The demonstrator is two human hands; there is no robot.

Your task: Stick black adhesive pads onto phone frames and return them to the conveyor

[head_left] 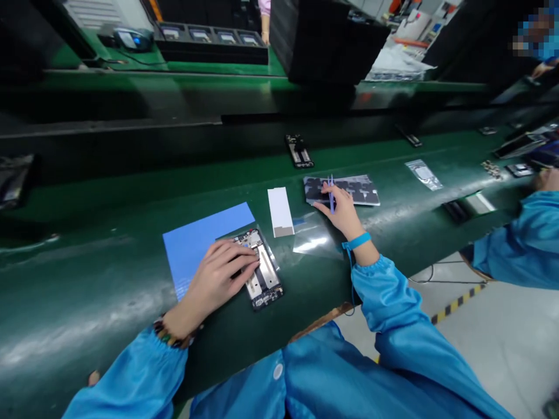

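Observation:
My left hand (218, 269) lies over an opened phone (265, 273) on the table, its bent fingers and thumb drawn together on the phone's middle. Part of the phone's upper left side is hidden under the fingers. In my right hand (343, 214) is a pair of light purple tweezers (332, 201), pinched between the fingers and pointing away from me. They are over a stack of clear sheets with black stickers (364, 191). A blue sheet (196, 235) lies partly beneath my left hand, and a white card (280, 210) sits between the two hands.
Clear film (317, 237) lies near my right wrist. Beyond is another opened phone (299, 152). A small clear bag (423, 174) lies to the right, near a co-worker's sleeve (519, 247). A large black stack (327, 43) and a black tray (212, 46) stand on the raised shelf.

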